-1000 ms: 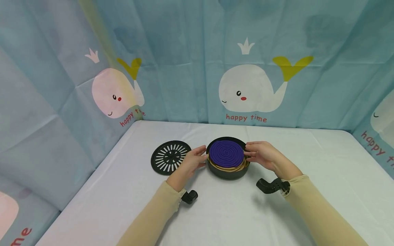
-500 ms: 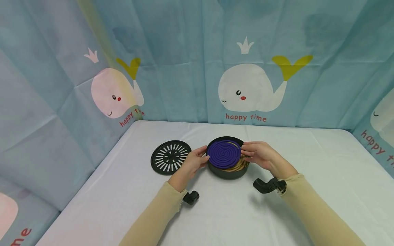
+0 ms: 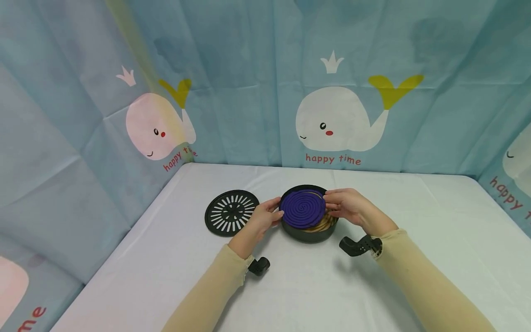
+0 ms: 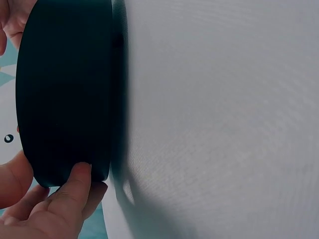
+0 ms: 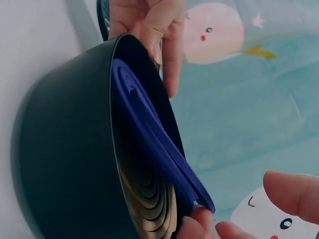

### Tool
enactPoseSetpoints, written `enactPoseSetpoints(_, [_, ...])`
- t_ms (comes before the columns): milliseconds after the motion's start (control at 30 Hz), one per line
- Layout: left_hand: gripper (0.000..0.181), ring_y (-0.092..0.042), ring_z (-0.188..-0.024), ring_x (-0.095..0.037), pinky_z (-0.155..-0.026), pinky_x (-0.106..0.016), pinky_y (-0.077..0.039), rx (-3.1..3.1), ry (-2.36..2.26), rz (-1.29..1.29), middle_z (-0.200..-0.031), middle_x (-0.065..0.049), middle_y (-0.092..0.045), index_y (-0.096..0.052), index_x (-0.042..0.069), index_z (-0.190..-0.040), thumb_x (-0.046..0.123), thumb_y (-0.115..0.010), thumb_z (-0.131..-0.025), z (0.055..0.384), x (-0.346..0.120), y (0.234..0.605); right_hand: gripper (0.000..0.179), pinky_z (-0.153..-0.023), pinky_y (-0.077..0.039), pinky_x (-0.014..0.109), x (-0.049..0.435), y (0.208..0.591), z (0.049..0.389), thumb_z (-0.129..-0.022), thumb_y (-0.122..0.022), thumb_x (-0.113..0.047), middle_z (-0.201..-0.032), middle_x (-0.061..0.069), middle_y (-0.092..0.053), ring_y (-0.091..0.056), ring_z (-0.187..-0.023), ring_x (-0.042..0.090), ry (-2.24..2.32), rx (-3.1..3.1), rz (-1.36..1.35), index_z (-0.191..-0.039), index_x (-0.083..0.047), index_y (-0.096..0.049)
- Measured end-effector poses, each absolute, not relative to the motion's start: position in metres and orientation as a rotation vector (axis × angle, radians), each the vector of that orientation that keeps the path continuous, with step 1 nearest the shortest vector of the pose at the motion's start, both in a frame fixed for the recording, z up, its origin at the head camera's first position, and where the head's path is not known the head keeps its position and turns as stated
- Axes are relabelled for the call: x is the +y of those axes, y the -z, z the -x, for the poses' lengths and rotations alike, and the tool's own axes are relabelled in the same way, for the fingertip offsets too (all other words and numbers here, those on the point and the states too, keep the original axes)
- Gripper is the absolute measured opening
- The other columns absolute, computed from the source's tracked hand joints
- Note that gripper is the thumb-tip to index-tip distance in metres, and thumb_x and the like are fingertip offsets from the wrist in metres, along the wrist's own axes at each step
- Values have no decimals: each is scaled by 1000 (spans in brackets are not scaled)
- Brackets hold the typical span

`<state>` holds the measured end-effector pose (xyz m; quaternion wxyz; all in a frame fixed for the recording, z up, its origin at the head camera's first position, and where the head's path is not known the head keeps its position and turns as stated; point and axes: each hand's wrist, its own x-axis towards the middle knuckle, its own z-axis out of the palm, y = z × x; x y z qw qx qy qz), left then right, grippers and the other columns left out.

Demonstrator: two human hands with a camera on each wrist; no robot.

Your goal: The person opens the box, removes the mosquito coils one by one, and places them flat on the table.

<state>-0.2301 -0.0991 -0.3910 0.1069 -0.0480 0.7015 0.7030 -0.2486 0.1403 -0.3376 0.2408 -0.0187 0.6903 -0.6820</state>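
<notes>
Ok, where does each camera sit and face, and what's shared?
Head: on the head, facing forward and down at the purple coil and black bowl; left hand, right hand and sleeves show.
Left wrist: on that wrist, facing the bowl's side; left fingers low, right hand top left.
Right wrist: on that wrist, facing the bowl's opening; right fingers low, left hand top.
Both wrist views share the bowl and hands.

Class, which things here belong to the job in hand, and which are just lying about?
In the job:
black bowl
purple mat, tilted, one edge inside the bowl
tan coils beneath
left hand, right hand

Lying about or backdrop:
slotted disc, untouched, possibly a lid
whale curtain
white tablecloth
</notes>
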Motion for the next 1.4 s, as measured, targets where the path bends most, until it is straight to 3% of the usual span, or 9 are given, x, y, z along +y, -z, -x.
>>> enactPoseSetpoints(300, [53, -45, -132, -31, -103, -45, -42, 2065, -2067, 145, -151, -19, -35, -39, 0, -147, -7, -53, -96, 232, -98, 392, 54, -77, -46, 26, 130, 342, 252, -99, -51, -6, -108, 3, -54, -55, -85, 6, 1853, 1943, 47, -144, 14, -29])
enactPoseSetpoints(400, [53, -46, -130, -31, -103, -45, -42, 2057, -2066, 146, -151, -19, -35, -39, 1, -147, -7, -53, -96, 233, -97, 393, 54, -77, -50, 30, 128, 345, 251, -98, -50, -3, -104, 4, -58, -59, -83, 8, 1860, 1909, 76, -145, 13, -28])
enactPoseSetpoints(500, [53, -48, -128, -30, -103, -45, -42, 2057, -2063, 149, -151, -19, -36, -40, 1, -147, -7, -53, -96, 233, -96, 393, 57, -75, -54, 33, 128, 348, 250, -99, -47, 0, -116, 14, -55, -62, -86, 11, 1886, 1839, 107, -148, 12, -21])
enactPoseSetpoints(633, [53, -49, -127, -30, -102, -45, -43, 2062, -2065, 152, -151, -19, -36, -40, 0, -147, -8, -53, -96, 232, -96, 393, 60, -75, -57, 33, 129, 351, 247, -99, -42, 5, -140, 33, -37, -63, -90, 14, 1911, 1785, 127, -151, 11, -11])
enactPoseSetpoints(833, [53, -50, -126, -30, -101, -45, -44, 2075, -2060, 144, -150, -21, -37, -40, -1, -146, -9, -53, -95, 232, -96, 394, 62, -77, -57, 31, 137, 351, 245, -99, -39, 7, -151, 35, -20, -63, -92, 12, 1966, 1735, 132, -151, 10, -5])
enactPoseSetpoints(1033, [54, -49, -128, -30, -97, -45, -46, 2102, -2033, 138, -150, -19, -38, -40, -1, -146, -8, -54, -95, 232, -97, 393, 65, -77, -56, 29, 153, 344, 244, -99, -40, 7, -142, 31, -35, -67, -88, 11, 2053, 1679, 98, -152, 7, -3])
enactPoseSetpoints(1267, [53, -53, -122, -28, -95, -45, -47, 2115, -2026, 153, -150, -18, -38, -41, 1, -146, -6, -55, -95, 232, -99, 390, 67, -80, -56, 30, 172, 332, 249, -100, -40, 8, -111, 6, -59, -67, -90, 12, 2170, 1589, 75, -153, 5, 0])
enactPoseSetpoints(1400, [53, -54, -121, -27, -95, -44, -47, 2121, -2016, 163, -150, -17, -39, -43, 2, -146, -5, -56, -95, 231, -99, 388, 68, -79, -56, 30, 183, 326, 252, -99, -38, 9, -100, 2, -64, -67, -89, 12, 2245, 1512, 45, -153, 3, 3])
